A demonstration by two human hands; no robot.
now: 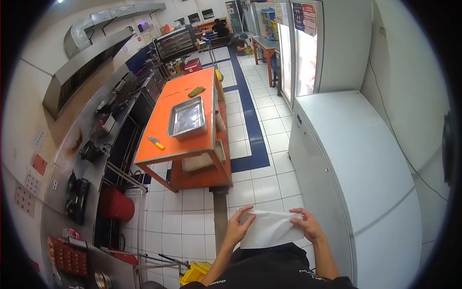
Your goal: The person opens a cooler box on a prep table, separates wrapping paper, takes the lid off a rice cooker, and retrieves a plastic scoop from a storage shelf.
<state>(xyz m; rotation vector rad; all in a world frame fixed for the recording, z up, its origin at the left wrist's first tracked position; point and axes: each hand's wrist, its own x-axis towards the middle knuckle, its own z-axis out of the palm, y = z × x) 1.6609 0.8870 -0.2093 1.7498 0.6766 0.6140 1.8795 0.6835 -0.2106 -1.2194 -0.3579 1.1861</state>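
A white sheet (270, 229), thin like paper or a plastic bag, is stretched between my two hands in front of my body. My left hand (240, 224) pinches its upper left corner between thumb and fingers. At the upper right corner, my right hand (306, 224) grips it the same way. Ahead on the orange table (159, 123) rest a rectangular metal tray (186, 118), a knife with a yellow handle (156, 142) and a folded green cloth or leaf (196, 91).
A white chest freezer (370, 168) stands close on my right, with a lit glass-door fridge (303, 53) beyond it. Along the left runs a steel counter (91, 144) with burners and egg trays (67, 255). A red bucket (117, 203) is under it. A person (239, 44) crouches far back.
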